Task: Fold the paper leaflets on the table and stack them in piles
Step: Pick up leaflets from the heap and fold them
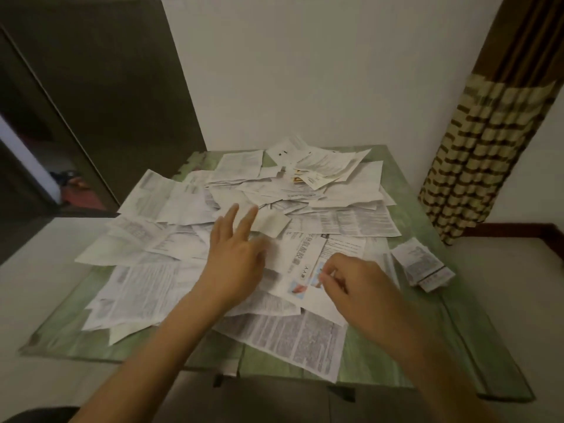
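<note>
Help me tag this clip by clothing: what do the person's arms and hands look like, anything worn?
Both forearms are bare as far as the frame shows, with no sleeve in view. The left hand and right hand wear no gloves, and no watch, ring or bracelet shows on either wrist or the visible fingers.

Far beyond the fingers [232,213] we see a white wall [305,71]. Well to their right hangs a brown curtain [488,148] with a checked lower part; well to their left stands a dark door panel [106,87].
</note>
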